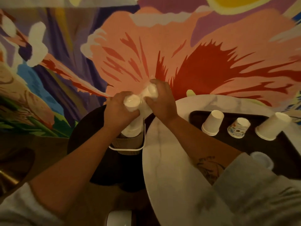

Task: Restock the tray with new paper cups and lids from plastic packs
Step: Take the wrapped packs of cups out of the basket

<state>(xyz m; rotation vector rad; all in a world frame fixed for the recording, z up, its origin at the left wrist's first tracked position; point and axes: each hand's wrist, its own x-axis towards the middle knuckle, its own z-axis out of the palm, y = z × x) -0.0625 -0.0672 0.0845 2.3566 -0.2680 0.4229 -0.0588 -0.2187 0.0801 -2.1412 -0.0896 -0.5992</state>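
Two hands meet over the gap beside the table (171,160) in the head view, both busy with one pack of cups (132,104). The left hand (119,110) has its fingers clenched round the upper part of the white stack, whose lower part hangs down below those fingers into a brown basket (128,144) with a white handle. The right hand (162,103) grasps another white cup end (151,92) just beyond the left fingertips, with shiny plastic wrap (143,98) stretched between the two grips. Holding the pack at two close points like this looks like an effort to tear or peel the wrap open, one hand steadying the stack while the other pulls. The tray (244,144) lies well to the right of the right hand's fingers, on the table. On it stand a plain cup (212,123), a printed cup (238,128) and a bigger cup (272,126), all upside down, probably to keep their insides clean. A pale lid (262,160) sits on the tray's nearer part, beside the right sleeve. Restocking seems barely begun, since no new cup has left the wrap yet. A painted wall (162,46) fills the space beyond the fingers
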